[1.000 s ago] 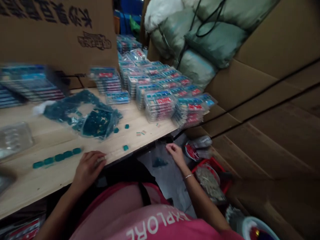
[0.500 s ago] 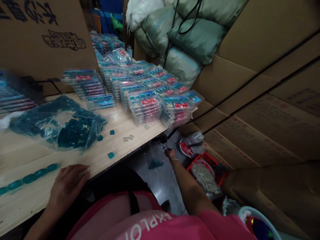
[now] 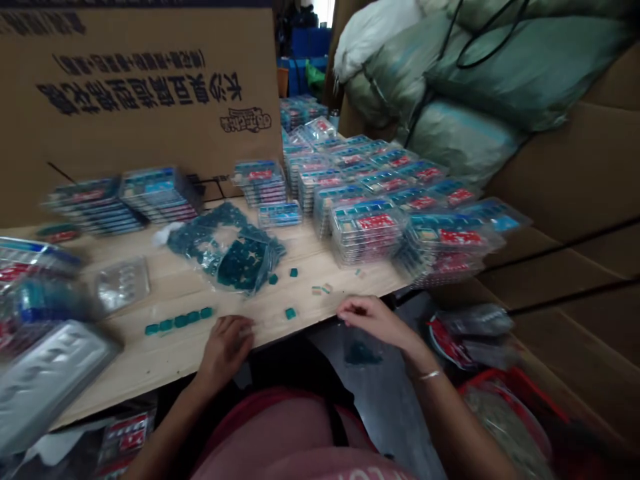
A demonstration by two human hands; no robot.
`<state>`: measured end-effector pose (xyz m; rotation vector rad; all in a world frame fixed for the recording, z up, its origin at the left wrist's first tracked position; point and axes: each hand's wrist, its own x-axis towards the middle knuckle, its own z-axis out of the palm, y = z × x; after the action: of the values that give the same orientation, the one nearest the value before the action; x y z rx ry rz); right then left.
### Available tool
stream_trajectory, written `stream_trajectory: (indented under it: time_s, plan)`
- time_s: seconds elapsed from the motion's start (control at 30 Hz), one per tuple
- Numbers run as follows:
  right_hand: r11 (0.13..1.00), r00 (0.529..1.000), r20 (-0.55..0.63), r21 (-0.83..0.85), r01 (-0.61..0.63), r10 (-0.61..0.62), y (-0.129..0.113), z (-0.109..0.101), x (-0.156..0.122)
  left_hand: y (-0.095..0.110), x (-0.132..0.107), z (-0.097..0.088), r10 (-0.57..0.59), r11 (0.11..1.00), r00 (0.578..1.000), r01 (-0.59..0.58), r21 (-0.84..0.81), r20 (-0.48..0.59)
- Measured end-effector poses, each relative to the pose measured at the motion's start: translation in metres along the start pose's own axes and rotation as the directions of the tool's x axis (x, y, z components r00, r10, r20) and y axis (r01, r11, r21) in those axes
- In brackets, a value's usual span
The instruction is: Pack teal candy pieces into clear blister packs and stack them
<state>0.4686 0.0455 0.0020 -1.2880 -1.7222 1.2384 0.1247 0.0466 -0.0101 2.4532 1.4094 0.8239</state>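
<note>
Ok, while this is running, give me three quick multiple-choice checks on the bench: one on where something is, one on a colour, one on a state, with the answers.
1. Where is the row of small square pieces relative to the left hand?
A. On the wooden table, to the hand's left
B. On the floor under the table
C. Pinched in that hand

2. What colour is the loose square piece near the table edge?
A. Red
B. Teal
C. White

3. How do the clear plastic packs lie?
A. Scattered singly on the floor
B. Sealed inside the sacks
C. Stacked in piles on the table

Answers:
1. A, the row lies on the tabletop, left of the hand.
2. B, it matches the pieces in the clear plastic bag.
3. C, the piles stand on the tabletop beyond the bag.
</note>
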Motion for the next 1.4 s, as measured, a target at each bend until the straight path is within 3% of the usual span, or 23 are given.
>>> stream_trajectory:
  time_s: [0.07,0.13,0.23,0.3,0.43,0.6,0.8,0.93,1.03,1.13,1.2,1.27,1.4]
  plan:
    - [0.962,0.979,-0.109,-0.232,0.142,-0.171,-0.021,0.015,0.038,0.002,-0.002,0.0,-0.009,1.0,0.999,0.01,0.009,-0.046]
    - [0.899,0.953,-0.154,-0.397,0.183,-0.262,-0.03,0.028,0.078,0.003,-0.006,-0.002,-0.017,1.0,0.996,0.017,0.0,-0.084]
    - [0.846,0.952,-0.122,-0.499,0.187,-0.282,-0.028,0.042,0.118,0.006,-0.014,-0.008,-0.027,0.999,0.994,0.023,-0.039,-0.108]
    - [0.85,0.952,-0.134,-0.496,0.177,-0.276,-0.028,0.048,0.123,0.01,-0.02,-0.014,-0.048,0.997,0.991,0.04,-0.067,-0.123]
    - [0.959,0.956,-0.178,-0.205,0.197,-0.234,-0.049,0.069,0.09,0.03,-0.021,-0.02,-0.165,0.964,0.974,0.126,-0.234,-0.155]
    - [0.989,0.992,-0.027,0.08,0.123,-0.121,-0.07,0.118,0.042,0.05,-0.006,-0.006,-0.238,0.852,0.961,0.138,-0.505,-0.139]
    - [0.856,0.993,0.117,0.513,-0.063,0.004,-0.052,0.139,0.042,0.042,-0.003,0.0,-0.094,0.853,0.969,-0.039,-0.521,-0.227]
    - [0.788,0.972,0.217,0.582,-0.202,0.089,-0.048,0.141,0.038,0.042,-0.014,-0.003,-0.074,0.871,0.985,-0.011,-0.491,-0.154]
    - [0.882,0.983,0.175,0.452,-0.131,0.056,-0.05,0.123,0.034,0.039,-0.023,-0.004,-0.124,0.948,0.984,0.08,-0.308,-0.128]
    - [0.989,0.988,-0.123,0.098,0.109,-0.096,-0.045,0.09,0.038,0.026,-0.029,-0.003,-0.13,0.989,0.987,0.121,-0.088,-0.098]
    - [0.973,0.953,-0.211,-0.129,0.193,-0.217,-0.038,0.076,0.044,0.016,-0.032,-0.001,-0.11,0.991,0.993,0.107,-0.079,-0.039]
    - [0.928,0.934,-0.154,-0.246,0.279,-0.321,-0.034,0.077,0.047,0.009,-0.033,0.0,-0.093,0.991,0.996,0.091,-0.098,-0.009]
    - [0.832,0.889,0.071,-0.325,0.449,-0.452,-0.035,0.107,0.052,0.007,-0.035,-0.001,-0.081,0.992,0.997,0.08,-0.093,-0.005]
